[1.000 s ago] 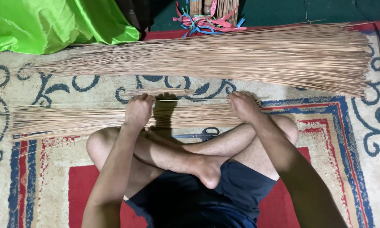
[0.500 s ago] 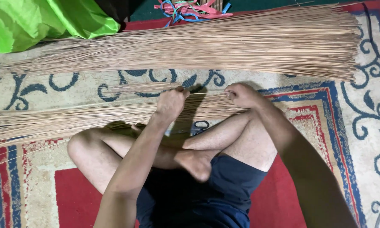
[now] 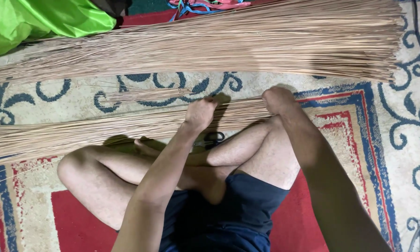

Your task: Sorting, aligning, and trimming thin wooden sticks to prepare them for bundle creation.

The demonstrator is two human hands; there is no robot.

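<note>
We see our left hand [image 3: 199, 113] and right hand [image 3: 277, 99] pressing curled fingers down on the near bundle of thin sticks [image 3: 102, 130], lying across the patterned rug [image 3: 397, 154] before our crossed legs.

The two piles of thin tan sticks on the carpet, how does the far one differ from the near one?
The far pile of thin tan sticks is thicker and wider; the near pile of thin tan sticks is slimmer. The far pile lies untouched, while the left hand and right hand rest on the near pile. Both lie lengthwise across the patterned carpet, tapering leftward.
</note>
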